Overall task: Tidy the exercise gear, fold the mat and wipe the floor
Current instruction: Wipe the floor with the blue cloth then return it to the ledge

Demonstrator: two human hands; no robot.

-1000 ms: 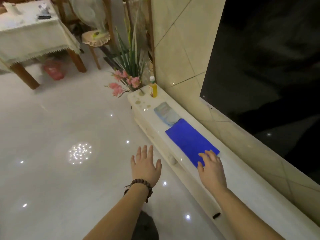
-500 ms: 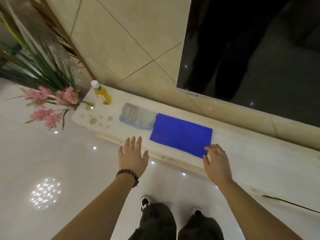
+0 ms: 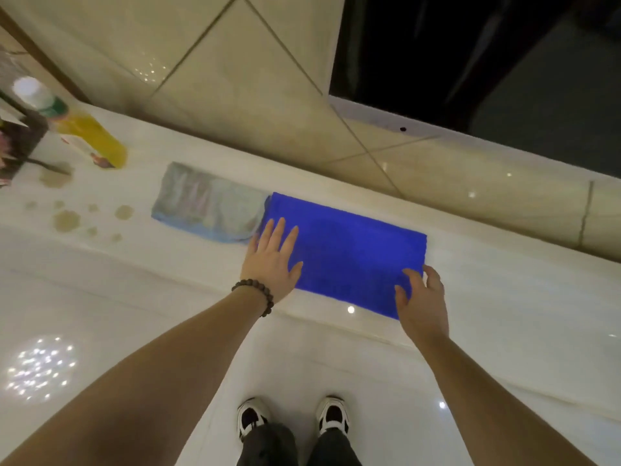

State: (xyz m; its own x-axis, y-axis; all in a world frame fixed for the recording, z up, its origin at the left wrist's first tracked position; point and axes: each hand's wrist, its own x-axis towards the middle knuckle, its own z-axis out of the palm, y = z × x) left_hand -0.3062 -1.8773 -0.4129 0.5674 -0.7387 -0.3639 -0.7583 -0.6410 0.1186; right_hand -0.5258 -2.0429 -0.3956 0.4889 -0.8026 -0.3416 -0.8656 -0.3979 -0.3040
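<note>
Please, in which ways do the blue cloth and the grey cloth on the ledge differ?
The blue cloth is vivid and uniform; the grey cloth is pale and faded. The blue one looks larger and lies flat; the grey one is rumpled. The left hand and right hand touch the blue one only. Both lie folded on the ledge.

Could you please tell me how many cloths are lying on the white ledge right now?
2. A blue cloth lies flat mid-ledge under both hands. A pale grey-blue cloth lies folded right beside it, toward the yellow bottle. None seems hidden, though the ledge runs out of view.
</note>
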